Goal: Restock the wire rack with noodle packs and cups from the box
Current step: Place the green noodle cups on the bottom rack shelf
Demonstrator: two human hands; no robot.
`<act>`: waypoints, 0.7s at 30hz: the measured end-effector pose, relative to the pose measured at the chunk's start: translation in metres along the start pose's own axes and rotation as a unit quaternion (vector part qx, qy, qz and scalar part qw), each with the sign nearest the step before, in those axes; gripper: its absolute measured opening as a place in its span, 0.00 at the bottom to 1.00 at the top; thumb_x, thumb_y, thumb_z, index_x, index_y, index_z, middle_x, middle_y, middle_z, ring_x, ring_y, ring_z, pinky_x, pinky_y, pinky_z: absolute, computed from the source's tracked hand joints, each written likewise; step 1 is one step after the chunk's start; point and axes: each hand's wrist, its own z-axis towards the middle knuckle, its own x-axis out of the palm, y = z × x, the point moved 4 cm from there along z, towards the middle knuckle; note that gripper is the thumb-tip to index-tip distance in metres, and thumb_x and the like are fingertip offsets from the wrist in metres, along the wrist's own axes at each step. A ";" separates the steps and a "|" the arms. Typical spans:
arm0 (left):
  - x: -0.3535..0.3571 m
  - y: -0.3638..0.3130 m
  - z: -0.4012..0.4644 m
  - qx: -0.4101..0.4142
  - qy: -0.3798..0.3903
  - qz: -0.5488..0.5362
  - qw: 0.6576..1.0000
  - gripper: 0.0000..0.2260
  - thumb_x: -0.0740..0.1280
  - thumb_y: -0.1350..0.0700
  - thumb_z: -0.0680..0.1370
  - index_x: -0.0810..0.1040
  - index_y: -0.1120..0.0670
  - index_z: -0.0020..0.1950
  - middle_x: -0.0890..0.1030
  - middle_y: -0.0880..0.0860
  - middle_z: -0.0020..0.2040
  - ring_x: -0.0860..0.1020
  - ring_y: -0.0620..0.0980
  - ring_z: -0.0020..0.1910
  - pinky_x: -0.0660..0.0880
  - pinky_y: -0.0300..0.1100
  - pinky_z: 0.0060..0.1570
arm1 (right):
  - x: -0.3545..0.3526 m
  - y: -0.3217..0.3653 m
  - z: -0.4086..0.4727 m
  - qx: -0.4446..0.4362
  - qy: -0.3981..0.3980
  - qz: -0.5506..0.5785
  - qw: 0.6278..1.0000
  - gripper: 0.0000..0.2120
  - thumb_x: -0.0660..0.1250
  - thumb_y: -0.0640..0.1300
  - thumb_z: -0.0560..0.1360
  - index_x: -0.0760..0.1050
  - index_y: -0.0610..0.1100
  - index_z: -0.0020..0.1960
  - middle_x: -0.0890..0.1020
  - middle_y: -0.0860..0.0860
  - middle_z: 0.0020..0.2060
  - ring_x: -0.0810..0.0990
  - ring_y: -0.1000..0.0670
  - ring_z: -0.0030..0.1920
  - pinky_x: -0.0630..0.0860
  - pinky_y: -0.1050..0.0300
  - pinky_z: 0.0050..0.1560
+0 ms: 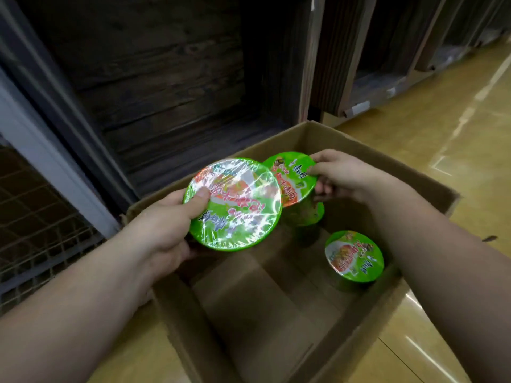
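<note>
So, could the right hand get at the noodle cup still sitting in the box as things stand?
Probably not yet: the right hand already pinches a green noodle cup by its lid. The path itself looks free, since the loose cup sits uncovered in the cardboard box, just below that forearm.

Glossy shrink-wrapped cup [235, 203], matt cardboard box [276, 327]

Glossy yellow floor [431, 150] reflecting overhead light; dark wooden shelving [166, 78] behind; grey metal post [55, 161] at left.

Head view, steeply down, close.
</note>
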 end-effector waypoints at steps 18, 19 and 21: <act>-0.192 -0.049 -0.096 0.121 0.078 -0.117 0.983 0.17 0.63 0.52 0.78 0.77 0.53 0.65 0.84 0.57 0.59 0.82 0.58 0.58 0.81 0.56 0.53 | 0.127 0.124 -0.116 -0.144 0.047 0.150 0.977 0.14 0.56 0.39 0.83 0.73 0.45 0.65 0.72 0.51 0.23 0.65 0.58 0.19 0.78 0.58 0.38; -0.207 -0.048 -0.099 0.125 0.077 -0.125 0.981 0.17 0.63 0.53 0.77 0.78 0.53 0.65 0.84 0.58 0.59 0.82 0.58 0.58 0.81 0.56 0.53 | 0.144 0.129 -0.120 -0.147 0.068 0.148 0.976 0.14 0.56 0.39 0.83 0.72 0.46 0.66 0.74 0.52 0.24 0.66 0.59 0.20 0.72 0.58 0.40; -0.234 -0.046 -0.104 0.127 0.074 -0.137 0.980 0.18 0.64 0.54 0.76 0.78 0.54 0.65 0.84 0.58 0.58 0.82 0.58 0.57 0.80 0.56 0.54 | 0.171 0.136 -0.126 -0.150 0.106 0.136 0.973 0.15 0.57 0.40 0.82 0.71 0.48 0.67 0.78 0.52 0.29 0.69 0.59 0.24 0.68 0.60 0.34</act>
